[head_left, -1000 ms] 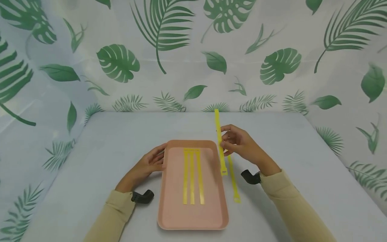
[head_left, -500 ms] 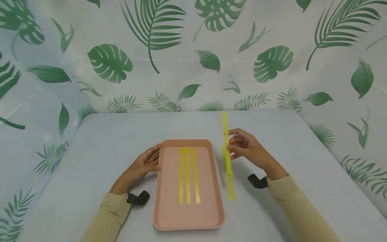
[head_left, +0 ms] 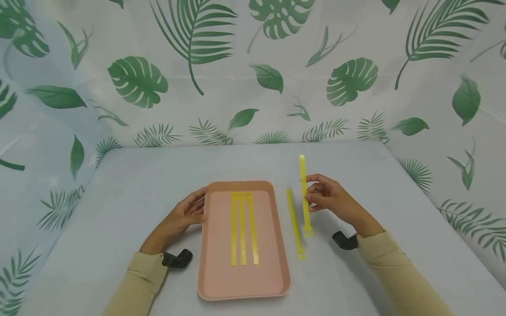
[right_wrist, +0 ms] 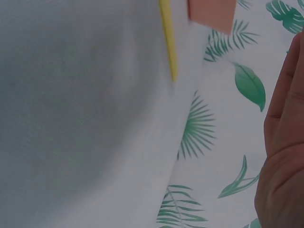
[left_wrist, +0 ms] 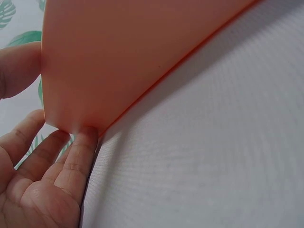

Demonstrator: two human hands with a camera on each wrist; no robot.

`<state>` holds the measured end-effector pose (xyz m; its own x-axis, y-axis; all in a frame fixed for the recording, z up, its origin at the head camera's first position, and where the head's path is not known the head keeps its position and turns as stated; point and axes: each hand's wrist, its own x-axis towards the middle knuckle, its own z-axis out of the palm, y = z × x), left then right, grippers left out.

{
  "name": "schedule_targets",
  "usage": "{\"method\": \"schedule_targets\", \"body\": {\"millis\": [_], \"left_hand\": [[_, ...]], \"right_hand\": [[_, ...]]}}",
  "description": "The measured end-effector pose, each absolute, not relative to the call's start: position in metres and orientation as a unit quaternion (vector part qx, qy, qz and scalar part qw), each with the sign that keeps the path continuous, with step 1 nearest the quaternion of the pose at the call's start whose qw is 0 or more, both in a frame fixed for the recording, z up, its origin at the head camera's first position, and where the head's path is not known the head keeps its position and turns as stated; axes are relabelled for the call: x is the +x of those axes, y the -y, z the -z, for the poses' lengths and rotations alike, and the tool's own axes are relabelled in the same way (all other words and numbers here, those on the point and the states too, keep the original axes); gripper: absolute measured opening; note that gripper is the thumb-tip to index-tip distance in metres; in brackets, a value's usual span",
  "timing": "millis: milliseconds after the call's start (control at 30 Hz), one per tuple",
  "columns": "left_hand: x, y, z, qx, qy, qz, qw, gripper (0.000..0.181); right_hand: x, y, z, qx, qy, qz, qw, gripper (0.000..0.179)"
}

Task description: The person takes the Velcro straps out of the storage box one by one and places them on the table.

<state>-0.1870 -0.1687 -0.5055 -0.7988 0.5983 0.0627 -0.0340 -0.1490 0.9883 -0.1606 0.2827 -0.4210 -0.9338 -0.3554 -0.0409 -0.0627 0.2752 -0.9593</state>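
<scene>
Between thumb and fingers my right hand [head_left: 328, 196] pinches a yellow cable strap [head_left: 303, 175], upright above the table, its slotted end down. Beside it, another yellow strap [head_left: 294, 224] lies on the table along the tray's right side. The pink tray [head_left: 203, 245] holds three yellow straps [head_left: 242, 232] in a row, slotted ends at the far side. My left hand [head_left: 189, 210] touches the tray's left edge, fingertips against its outer wall [left_wrist: 109, 61] in the left wrist view. In the right wrist view, part of my right hand [right_wrist: 287, 147] shows; the held strap is not visible there.
The pale table [head_left: 158, 166] stretches around the tray. Behind and beside it hangs a white curtain [head_left: 221, 101] printed with green leaves. A black camera mount [head_left: 178, 259] is worn at the left cuff, another mount [head_left: 345, 240] at the right.
My right hand has moved to the right, away from the tray, with the strap, and slightly lower. The strap on the table now shows fully beside it. My left hand stays at the tray.
</scene>
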Motion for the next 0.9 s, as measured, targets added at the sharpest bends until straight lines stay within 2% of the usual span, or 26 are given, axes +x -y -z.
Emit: {"method": "schedule_targets", "body": {"millis": [533,900], "left_hand": [[-0.188,0.17,0.505,0.232,-0.623,-0.716,0.214,0.089],[-0.188,0.168,0.505,0.243,-0.616,-0.719,0.212,0.089]], "right_hand": [[-0.155,-0.297,0.443,-0.068,-0.794,0.57,0.199,0.055],[-0.154,-0.299,0.453,-0.054,-0.801,0.545,0.242,0.05]]}}
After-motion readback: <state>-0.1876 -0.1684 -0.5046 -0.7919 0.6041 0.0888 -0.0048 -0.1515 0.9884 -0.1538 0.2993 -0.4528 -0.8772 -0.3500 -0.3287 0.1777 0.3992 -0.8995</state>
